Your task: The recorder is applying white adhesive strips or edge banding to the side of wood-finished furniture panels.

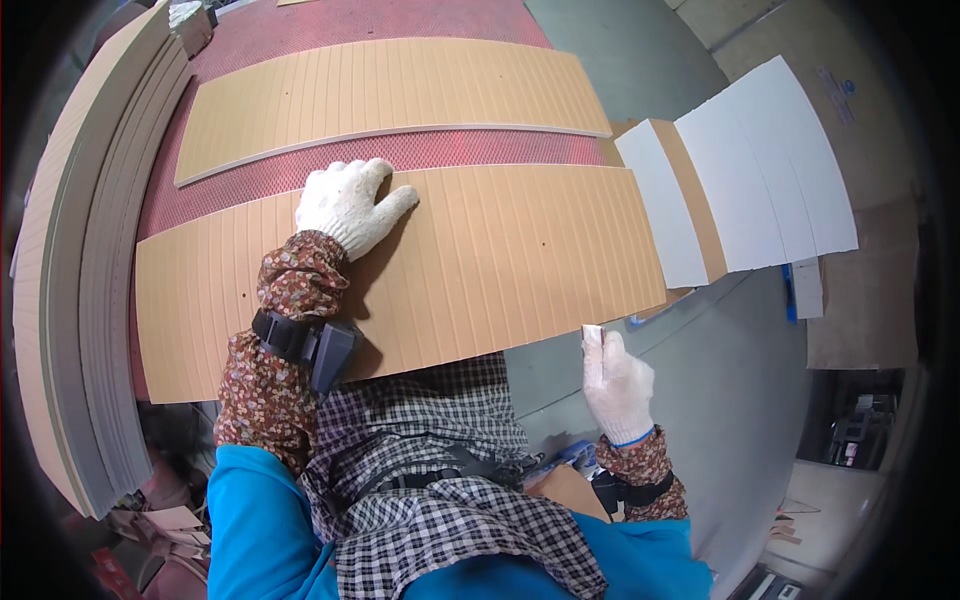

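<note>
Left hand flat on the near grooved panel, right hand pinching a small white piece at its front edge.

From my remote seat I see my left hand [350, 205] spread flat, its grip open, pressing on the near grooved panel [480, 265], which lies on the red mesh surface [450, 148]. My right hand [617, 385] has its grip closed on a small white piece [592, 335], held just at the panel's near right edge. I judge the work on this panel as barely begun: the piece sits at the corner, and the long front edge looks untouched. A second grooved panel [390, 95] lies beyond, apart from the first. More boards [70, 270] stand stacked at the left, and white-faced boards [750, 170] fan out at the right.
</note>
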### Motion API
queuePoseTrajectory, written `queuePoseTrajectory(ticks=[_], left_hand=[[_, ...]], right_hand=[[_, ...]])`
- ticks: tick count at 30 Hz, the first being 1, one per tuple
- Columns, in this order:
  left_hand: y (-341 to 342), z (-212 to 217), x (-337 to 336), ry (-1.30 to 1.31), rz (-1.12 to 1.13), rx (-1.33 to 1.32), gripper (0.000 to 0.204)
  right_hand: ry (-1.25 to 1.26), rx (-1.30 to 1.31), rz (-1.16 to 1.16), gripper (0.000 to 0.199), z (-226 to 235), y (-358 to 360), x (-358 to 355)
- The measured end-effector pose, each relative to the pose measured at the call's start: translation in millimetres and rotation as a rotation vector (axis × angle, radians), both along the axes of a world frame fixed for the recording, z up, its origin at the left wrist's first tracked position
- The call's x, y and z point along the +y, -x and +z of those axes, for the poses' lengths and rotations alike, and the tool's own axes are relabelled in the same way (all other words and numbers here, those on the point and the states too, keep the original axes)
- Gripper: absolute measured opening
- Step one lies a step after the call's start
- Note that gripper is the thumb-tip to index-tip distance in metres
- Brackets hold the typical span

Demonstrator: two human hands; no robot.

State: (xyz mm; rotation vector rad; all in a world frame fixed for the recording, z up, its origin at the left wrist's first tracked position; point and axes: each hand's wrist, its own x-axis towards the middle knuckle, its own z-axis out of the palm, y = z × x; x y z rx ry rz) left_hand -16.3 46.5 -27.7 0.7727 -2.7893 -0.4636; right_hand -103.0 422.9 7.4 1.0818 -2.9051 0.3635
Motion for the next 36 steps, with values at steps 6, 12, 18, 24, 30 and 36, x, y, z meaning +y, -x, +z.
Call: queuePoseTrajectory(ticks=[6, 12, 18, 24, 30, 36], left_hand=[[0.2, 0.6, 1.2, -0.008, -0.002, -0.005, 0.052], [0.4, 6.7, 2.3, 0.008, 0.003, 0.008, 0.051], [0.4, 13.3, 2.7, -0.063, 0.005, -0.068, 0.049], [-1.1, 9.2, 2.9, -0.003, -0.018, 0.045, 0.05], [-1.6, 7.5, 1.7, -0.022, -0.018, 0.012, 0.05], [-1.1, 10.3, 0.4, -0.053, -0.024, -0.047, 0.052]], right_hand=[[-0.054, 0.038, 0.053, 0.028, 10.0, 6.7, -13.6], [-0.103, -0.012, 0.123, 0.035, 1.3, 66.4, -65.0], [-0.169, 0.079, 0.191, 0.043, -15.4, 144.2, -145.2], [-0.252, 0.202, 0.338, 0.043, -22.1, 189.8, -195.0], [-0.167, 0.106, 0.204, 0.047, -12.2, 150.8, -167.5], [-0.16, 0.0, 0.073, 0.041, 1.1, 74.5, -82.7]])
